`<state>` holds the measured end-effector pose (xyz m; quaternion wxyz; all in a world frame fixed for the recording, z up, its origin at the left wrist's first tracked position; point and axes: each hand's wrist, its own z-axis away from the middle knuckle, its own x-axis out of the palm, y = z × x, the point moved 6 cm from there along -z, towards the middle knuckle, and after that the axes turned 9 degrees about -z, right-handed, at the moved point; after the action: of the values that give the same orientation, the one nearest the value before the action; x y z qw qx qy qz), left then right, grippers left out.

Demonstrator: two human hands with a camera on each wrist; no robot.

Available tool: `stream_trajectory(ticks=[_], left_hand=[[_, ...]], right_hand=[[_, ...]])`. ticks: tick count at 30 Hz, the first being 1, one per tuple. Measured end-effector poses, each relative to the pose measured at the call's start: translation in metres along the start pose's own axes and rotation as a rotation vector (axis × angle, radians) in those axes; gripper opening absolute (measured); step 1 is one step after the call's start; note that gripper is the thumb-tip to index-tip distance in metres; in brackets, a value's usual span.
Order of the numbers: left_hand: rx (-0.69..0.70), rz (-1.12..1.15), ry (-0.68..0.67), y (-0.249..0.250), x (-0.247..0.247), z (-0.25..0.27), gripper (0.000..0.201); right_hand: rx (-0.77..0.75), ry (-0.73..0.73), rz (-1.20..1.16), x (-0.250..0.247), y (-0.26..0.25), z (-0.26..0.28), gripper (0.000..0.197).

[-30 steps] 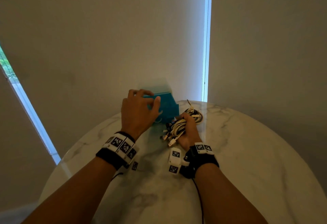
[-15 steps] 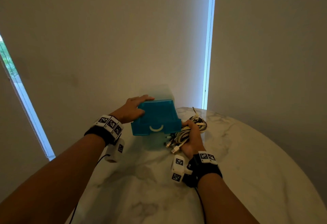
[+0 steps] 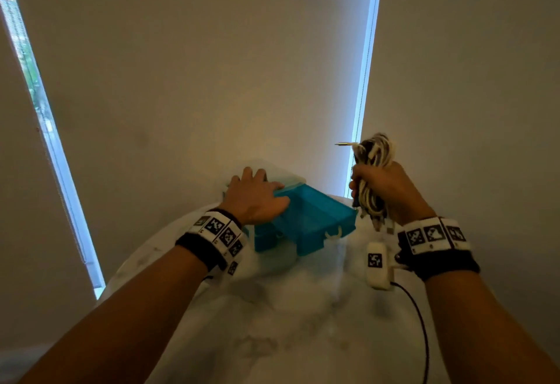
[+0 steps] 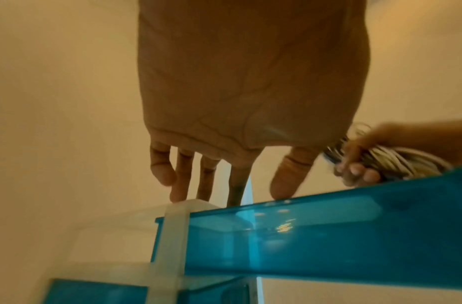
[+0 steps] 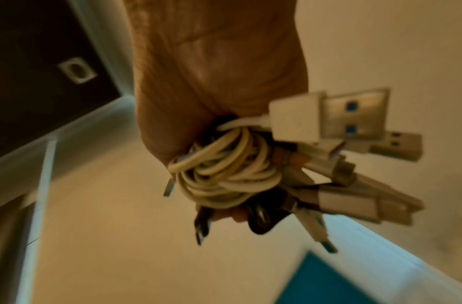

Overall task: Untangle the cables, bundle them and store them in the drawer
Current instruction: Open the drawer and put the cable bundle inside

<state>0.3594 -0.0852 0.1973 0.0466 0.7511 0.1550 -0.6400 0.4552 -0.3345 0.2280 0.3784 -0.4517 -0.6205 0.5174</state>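
Looking down from your head view, you are seeing both hands over the far edge of the round marble worktop, while only your right wrist view is giving the detail of the cable ends. There, the bundle of cables is showing as cream loops wound together with a few dark leads, and several USB plugs are sticking out to the side; the picture is somewhat blurred. Your left wrist view is showing, from underneath, what the head view is hiding: the translucent frame of the small drawer unit and the blue drawer sliding out of it.

Your right hand is curling tightly round the bundle of cables, holding it in the air just beside the pulled-out drawer, off its right side, with loops rising above your fist and plugs hanging below. Your left hand is lying with fingers straight and spread on top of the drawer unit, fingertips touching the frame and the thumb resting at the drawer's rim.

The blue drawer is standing open towards you at the far edge of the worktop. Nothing can be made out inside it, and the cables are not in it yet. A second blue drawer front is sitting shut below it.
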Motion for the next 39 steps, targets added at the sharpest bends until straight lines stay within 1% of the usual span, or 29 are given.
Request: stream_trajectory(ticks=[3,6,8,10,12,15,17,19,22,24,25,26,28,29,31,33,35,36,38,39], left_hand=[[-0.018,0.03,0.054,0.002,-0.009,-0.014,0.052],[-0.025,0.197,0.032,-0.007,-0.003,-0.031,0.042],[0.01,0.289,-0.012,-0.01,0.006,-0.036,0.043],[0.026,0.287,-0.014,-0.014,0.016,-0.037,0.046],[0.019,0.276,-0.004,-0.02,0.021,-0.039,0.046],[0.035,0.406,-0.074,-0.023,0.025,-0.044,0.046],[0.047,0.515,-0.103,-0.024,0.027,-0.045,0.053],[0.034,0.628,-0.086,-0.026,0.028,-0.045,0.065],[0.011,0.622,-0.12,-0.023,0.03,-0.049,0.062],[-0.012,0.567,-0.141,-0.022,0.031,-0.052,0.055],[-0.003,0.559,-0.138,-0.023,0.031,-0.055,0.054],[0.022,0.581,-0.144,-0.023,0.031,-0.055,0.061],[0.095,0.667,-0.185,-0.023,0.031,-0.054,0.077],[0.137,0.672,-0.214,-0.022,0.031,-0.052,0.078],[0.173,0.56,-0.263,-0.023,0.031,-0.051,0.086],[0.187,0.454,-0.272,-0.023,0.028,-0.051,0.095],[0.19,0.422,-0.244,-0.023,0.028,-0.051,0.09],[0.184,0.411,-0.223,-0.024,0.029,-0.05,0.084],[0.142,0.352,-0.13,-0.025,0.03,-0.05,0.082],[0.117,0.312,-0.068,-0.024,0.029,-0.048,0.081]], right_hand=[[-0.063,-0.153,0.269,0.043,-0.046,0.007,0.017],[-0.124,-0.26,0.534,0.09,-0.058,0.004,0.024],[-0.153,-0.294,0.717,0.11,-0.046,-0.003,0.027],[-0.156,-0.31,0.903,0.116,-0.028,-0.007,0.033],[-0.143,-0.336,1.072,0.114,-0.008,-0.008,0.044],[-0.136,-0.372,1.189,0.111,0.014,-0.005,0.051],[-0.138,-0.407,1.241,0.115,0.024,-0.006,0.056],[-0.106,-0.457,1.25,0.118,0.027,-0.01,0.068],[-0.009,-0.57,1.254,0.119,0.031,-0.019,0.088],[0.046,-0.654,1.269,0.12,0.039,-0.03,0.092],[0.078,-0.676,1.28,0.12,0.043,-0.036,0.093],[0.108,-0.684,1.29,0.12,0.046,-0.041,0.092],[0.202,-0.681,1.262,0.119,0.043,-0.038,0.086],[0.263,-0.673,1.223,0.118,0.04,-0.033,0.08],[0.335,-0.631,1.154,0.114,0.041,-0.034,0.072],[0.331,-0.619,1.103,0.112,0.041,-0.034,0.075],[0.318,-0.617,1.05,0.113,0.04,-0.032,0.078],[0.332,-0.613,0.988,0.113,0.037,-0.028,0.07],[0.352,-0.641,0.864,0.112,0.026,-0.019,0.034],[0.353,-0.652,0.821,0.111,0.022,-0.017,0.025]])
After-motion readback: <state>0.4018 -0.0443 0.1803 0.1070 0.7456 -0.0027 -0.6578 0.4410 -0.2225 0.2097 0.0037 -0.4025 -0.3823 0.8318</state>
